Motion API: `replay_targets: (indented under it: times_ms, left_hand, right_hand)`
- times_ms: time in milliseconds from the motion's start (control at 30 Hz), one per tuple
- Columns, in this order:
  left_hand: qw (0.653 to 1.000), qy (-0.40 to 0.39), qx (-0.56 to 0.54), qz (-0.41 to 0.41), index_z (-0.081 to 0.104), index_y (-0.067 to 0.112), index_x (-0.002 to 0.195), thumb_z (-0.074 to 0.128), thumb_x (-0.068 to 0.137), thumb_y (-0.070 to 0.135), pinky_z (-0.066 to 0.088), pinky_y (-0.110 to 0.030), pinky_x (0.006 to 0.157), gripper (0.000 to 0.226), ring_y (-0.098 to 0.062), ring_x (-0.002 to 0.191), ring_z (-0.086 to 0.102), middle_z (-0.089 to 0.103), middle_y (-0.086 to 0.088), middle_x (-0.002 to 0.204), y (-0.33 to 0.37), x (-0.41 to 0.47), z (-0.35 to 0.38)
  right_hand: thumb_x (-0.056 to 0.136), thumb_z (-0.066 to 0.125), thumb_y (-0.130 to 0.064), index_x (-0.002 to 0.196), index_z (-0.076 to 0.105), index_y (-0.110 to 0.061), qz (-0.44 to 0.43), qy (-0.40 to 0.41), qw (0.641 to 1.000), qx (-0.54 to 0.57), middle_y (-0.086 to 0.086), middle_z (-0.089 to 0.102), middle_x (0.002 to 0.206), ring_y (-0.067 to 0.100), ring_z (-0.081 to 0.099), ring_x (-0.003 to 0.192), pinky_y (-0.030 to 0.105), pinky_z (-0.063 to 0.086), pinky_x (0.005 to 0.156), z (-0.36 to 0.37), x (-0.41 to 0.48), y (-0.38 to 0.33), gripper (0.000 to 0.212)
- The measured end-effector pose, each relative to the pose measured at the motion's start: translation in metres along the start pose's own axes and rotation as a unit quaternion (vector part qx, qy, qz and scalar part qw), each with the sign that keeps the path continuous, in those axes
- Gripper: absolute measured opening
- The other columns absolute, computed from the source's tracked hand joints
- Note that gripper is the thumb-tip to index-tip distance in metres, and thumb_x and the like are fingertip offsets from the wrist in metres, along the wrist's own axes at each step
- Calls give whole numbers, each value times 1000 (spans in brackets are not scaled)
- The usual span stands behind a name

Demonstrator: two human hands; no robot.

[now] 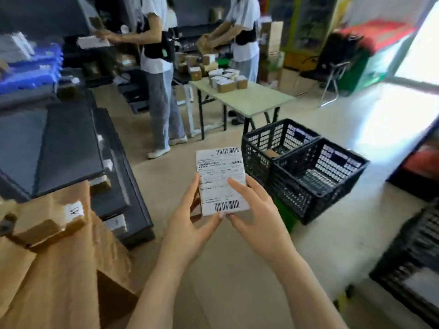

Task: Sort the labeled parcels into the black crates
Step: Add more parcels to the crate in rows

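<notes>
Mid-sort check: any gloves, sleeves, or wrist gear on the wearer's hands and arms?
None visible. The left hand and right hand are ungloved, with no ring, watch or band. Both forearms are uncovered down to the frame edge; no sleeve shows.

- Open floor [225, 269] runs straight ahead and under both arms, so the middle is the easy lane.
- Near crate [292, 198] sits just right of the right hand [256, 210], top wide open, its mesh bottom showing.
- Far crate [256, 150] touches it on the far side, also open-topped, with one small brown box [272, 153] inside.
- Left of the left hand [190, 219] it's tight: a big cardboard carton [59, 269] with a brown package [47, 224] on top, and dark flat panels [71, 143] stacked behind.
- Another black crate [415, 269] crowds the right edge.
- Further out, a folding table [249, 100] and two people [159, 67] block the way.
</notes>
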State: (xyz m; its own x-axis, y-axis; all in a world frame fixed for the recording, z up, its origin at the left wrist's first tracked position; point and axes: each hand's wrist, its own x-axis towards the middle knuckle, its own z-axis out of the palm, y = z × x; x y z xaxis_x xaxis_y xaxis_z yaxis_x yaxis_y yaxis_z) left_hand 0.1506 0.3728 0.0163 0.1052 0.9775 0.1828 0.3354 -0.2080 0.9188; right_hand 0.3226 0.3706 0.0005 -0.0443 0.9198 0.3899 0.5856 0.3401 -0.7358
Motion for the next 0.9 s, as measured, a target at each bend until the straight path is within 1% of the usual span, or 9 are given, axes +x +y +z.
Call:
replay_targets:
  times_ms: [133,200,267,333,467,567,633,733,900]
  left_hand:
    - [994,-96,-38,32,25,49,147,79,73,43,43,-11,91,91,15,118,48,49,40,128,30,1,81]
    - [986,-148,-54,47,28,50,146,81,75,37,47,-19,95,90,13,117,50,51,38,128,47,-4,129]
    - [976,-201,-66,61,28,52,145,82,76,32,49,-29,98,90,9,117,53,53,36,128,66,-13,181]
    - [963,-248,-74,80,28,53,145,81,77,27,50,-31,99,90,6,118,54,54,34,128,88,-30,239]
    - [934,-326,-109,101,27,50,146,79,79,21,50,-20,95,89,10,116,53,56,34,125,135,-76,350]
    - [911,-375,-131,111,27,49,147,78,80,17,50,-18,91,89,10,115,53,55,37,121,166,-110,424]
    - [893,-411,-136,125,28,49,146,78,79,19,51,-20,89,89,12,112,54,55,43,114,186,-126,466]
    - [870,-454,-128,145,28,50,146,80,77,25,52,-23,90,89,8,115,55,57,36,120,209,-143,519]
    - [848,-492,-120,155,28,44,147,79,79,16,49,-7,76,90,16,105,56,58,40,108,231,-153,594]
  right_hand:
    - [83,76,-24,143,44,-34,54,74,995,-31,-6,34,153,16,33,141,44,41,109,-72,-44,38,69]
    - [83,75,-21,144,43,-35,88,111,989,-52,-8,30,155,13,28,143,42,42,109,-114,-74,56,71]
    - [82,77,-19,144,44,-33,120,151,977,-93,-12,28,151,6,24,142,34,39,111,-160,-109,72,72]
    - [82,77,-20,144,44,-32,151,184,963,-129,-8,33,152,8,25,143,33,38,112,-208,-147,86,72]
    - [85,74,-27,145,41,-37,219,235,931,-175,-7,29,155,10,23,144,38,36,114,-305,-226,113,70]
    - [85,73,-31,144,41,-39,257,267,908,-199,-1,30,156,20,29,143,46,42,109,-366,-279,128,68]
    - [87,70,-32,145,39,-40,284,289,889,-214,-2,29,156,18,27,143,44,41,110,-399,-309,136,66]
    - [88,70,-31,145,38,-44,308,324,868,-217,-6,25,158,11,21,145,39,38,112,-437,-345,148,67]
    - [87,71,-28,144,38,-44,336,367,842,-209,-10,26,157,11,27,143,42,42,109,-484,-372,188,68]
